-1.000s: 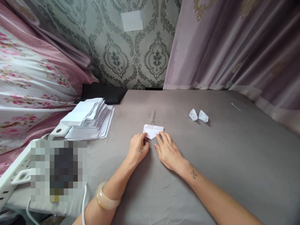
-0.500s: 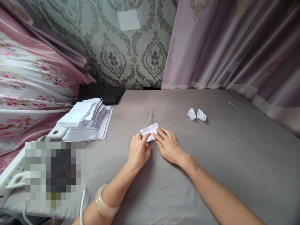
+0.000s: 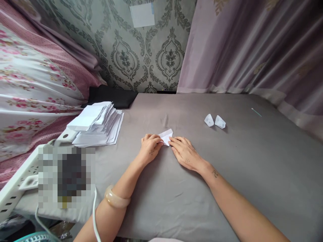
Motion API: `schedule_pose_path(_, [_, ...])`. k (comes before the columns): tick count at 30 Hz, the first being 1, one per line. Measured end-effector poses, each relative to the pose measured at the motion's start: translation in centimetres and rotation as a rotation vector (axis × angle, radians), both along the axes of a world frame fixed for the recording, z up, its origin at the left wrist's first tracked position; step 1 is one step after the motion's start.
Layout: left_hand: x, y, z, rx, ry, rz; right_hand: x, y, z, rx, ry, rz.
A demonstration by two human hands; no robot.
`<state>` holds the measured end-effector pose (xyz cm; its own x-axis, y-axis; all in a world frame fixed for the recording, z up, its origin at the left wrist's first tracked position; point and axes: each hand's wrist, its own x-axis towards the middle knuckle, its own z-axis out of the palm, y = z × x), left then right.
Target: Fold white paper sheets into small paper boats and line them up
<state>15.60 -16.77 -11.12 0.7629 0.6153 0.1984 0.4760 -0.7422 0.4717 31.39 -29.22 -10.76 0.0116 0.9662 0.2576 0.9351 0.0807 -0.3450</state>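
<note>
A small folded piece of white paper (image 3: 166, 136) lies on the grey cloth-covered surface (image 3: 174, 208), with crease lines across it. My left hand (image 3: 151, 147) is closed over the paper's left side, fingers curled and thumb against the near edge; that part of the paper is hidden. On the right side, my right hand (image 3: 186, 154) lies flat with fingers stretched out, its fingertips touching the paper's edge. Farther back to the right sit two folded white paper shapes (image 3: 209, 120) close together.
A tall, uneven stack of white paper (image 3: 88, 117) stands at left, beside a white power strip (image 3: 67, 135). Behind it lies a black cloth (image 3: 113, 96). A white cable (image 3: 95, 215) runs by my left forearm. One thin stick (image 3: 256, 112) lies far right. Curtains border both sides.
My left fingers have shifted over the paper's left side, and more of that side is covered. My right hand still rests at the right edge. The whole view has shifted slightly.
</note>
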Motion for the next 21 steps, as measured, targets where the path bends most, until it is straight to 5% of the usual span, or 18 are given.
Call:
schedule_pose_path(12, [1.3,0.7,0.1,-0.156,0.006,0.147,0.1,-0.1,0.2,0.064,0.082,0.084])
schedule_pose_path(21, [1.4,0.8,-0.5,-0.058,0.018,0.16,0.1,-0.3,0.0,-0.024,-0.036,0.129])
